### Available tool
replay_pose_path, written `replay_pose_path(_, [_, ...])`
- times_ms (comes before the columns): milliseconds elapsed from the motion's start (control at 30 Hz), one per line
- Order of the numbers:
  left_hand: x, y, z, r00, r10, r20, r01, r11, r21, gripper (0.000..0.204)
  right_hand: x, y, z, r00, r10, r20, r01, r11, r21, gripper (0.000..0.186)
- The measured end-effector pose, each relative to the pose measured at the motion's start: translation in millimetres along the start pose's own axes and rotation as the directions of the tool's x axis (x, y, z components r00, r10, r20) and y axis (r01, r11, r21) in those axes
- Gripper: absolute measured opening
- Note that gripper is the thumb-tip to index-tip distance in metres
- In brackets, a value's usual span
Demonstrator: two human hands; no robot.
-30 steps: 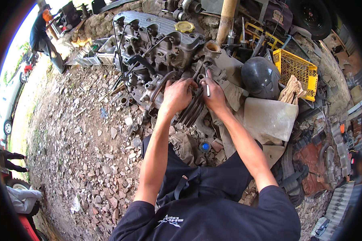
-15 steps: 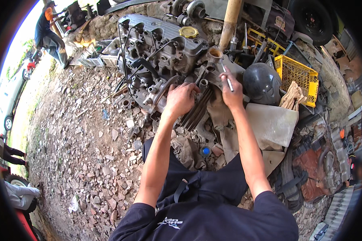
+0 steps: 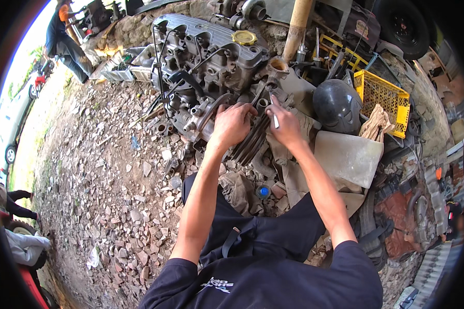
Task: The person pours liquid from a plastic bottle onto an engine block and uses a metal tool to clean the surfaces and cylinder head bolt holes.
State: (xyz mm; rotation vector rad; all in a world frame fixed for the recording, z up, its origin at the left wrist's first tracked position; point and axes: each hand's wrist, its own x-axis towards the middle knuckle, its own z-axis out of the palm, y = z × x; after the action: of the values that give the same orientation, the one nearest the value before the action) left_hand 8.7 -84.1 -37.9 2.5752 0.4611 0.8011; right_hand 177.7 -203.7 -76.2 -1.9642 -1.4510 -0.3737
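A greasy engine [image 3: 206,62] with a grey ribbed cover and a yellow cap [image 3: 244,37] lies in front of me. My left hand [image 3: 233,123] is closed over its near edge, fingers bent round the metal; their tips are partly hidden. Just to its right, my right hand [image 3: 285,123] grips a thin silver rod-like tool [image 3: 276,121] near a round pipe opening [image 3: 263,103]. The tool's tip is hard to make out. Below both hands several dark, flat metal strips [image 3: 250,144] slant downward. A rusty round outlet [image 3: 278,65] stands beyond the right hand.
A dark helmet [image 3: 336,105] and a yellow crate [image 3: 384,100] are on the right, beside a pale flat panel [image 3: 348,157]. Behind the engine rises a wooden pole [image 3: 297,28]. Stony ground [image 3: 108,180] spreads to the left. Another person [image 3: 64,44] stands far left.
My right hand has moved down and left with the tool, from beside the rusty outlet to nearer my left hand. The left hand has hardly moved.
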Motion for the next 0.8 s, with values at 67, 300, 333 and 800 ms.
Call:
replay_pose_path(67, [0,0,-1,0.999,-0.024,0.029,0.025,1.0,-0.004,0.022,2,0,-10,0.999,-0.011,-0.035,0.014,0.996,0.084,0.022])
replay_pose_path(300, [1,-5,-2,0.996,-0.047,0.081,0.048,0.999,-0.012,0.022,7,-6,-8,0.993,0.12,-0.007,-0.113,0.952,0.286,0.024])
replay_pose_path(333, [2,-6,-2,0.995,-0.046,0.084,0.047,0.999,-0.008,0.022,16,-6,-11,0.995,0.099,-0.032,-0.084,0.944,0.319,0.024])
replay_pose_path(800, [3,2,-1,1.0,-0.005,0.02,0.006,1.0,-0.02,0.024,68,-19,-11,0.984,0.167,-0.063,-0.133,0.92,0.369,0.025])
